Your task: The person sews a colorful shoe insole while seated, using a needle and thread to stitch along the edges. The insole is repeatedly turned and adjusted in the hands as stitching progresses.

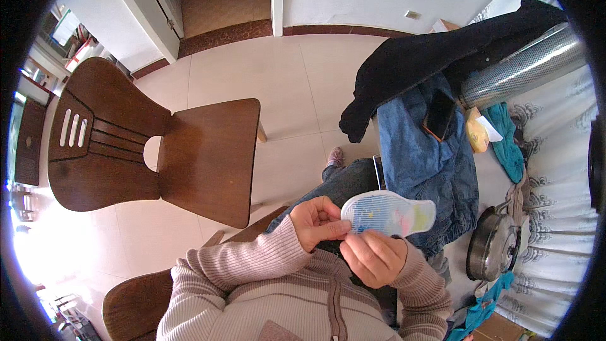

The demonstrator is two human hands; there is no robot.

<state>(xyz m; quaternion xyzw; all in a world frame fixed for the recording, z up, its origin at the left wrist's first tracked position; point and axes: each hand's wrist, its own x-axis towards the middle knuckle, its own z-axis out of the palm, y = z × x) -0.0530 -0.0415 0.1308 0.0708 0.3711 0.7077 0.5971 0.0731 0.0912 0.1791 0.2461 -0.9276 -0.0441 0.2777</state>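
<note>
Nearest the camera is the sweater (pixel 271 290), pale and ribbed with brownish bands and a zip (pixel 338 309) down its front. Just beyond it the two hands are close together at one insole. The left hand (pixel 319 222) has the insole (pixel 382 210) pinched at its left end between thumb and fingers. The right hand (pixel 375 257) is at the insole's near edge, its fingers bent; I cannot tell whether it grips anything. The insole, white-rimmed with blue stripes and pink and yellow-green patches, is held up above the lap, pointing to the right.

Beyond the hands, a jeans-clad leg (pixel 353 177) ends in a pinkish shoe (pixel 336 156) on the tiled floor (pixel 259 76). To the left stands a brown chair (pixel 208 158); the back of another chair (pixel 136 303) shows at lower left.

On the right is a heap of denim (pixel 410 145) with a phone (pixel 440 115) on it. A black garment (pixel 416 57) lies beyond, near a perforated metal cylinder (pixel 524 63). A yellow packet (pixel 478 132), a teal cloth (pixel 505 145) and a lidded pot (pixel 486 246) are near the patterned curtain (pixel 555 246).
</note>
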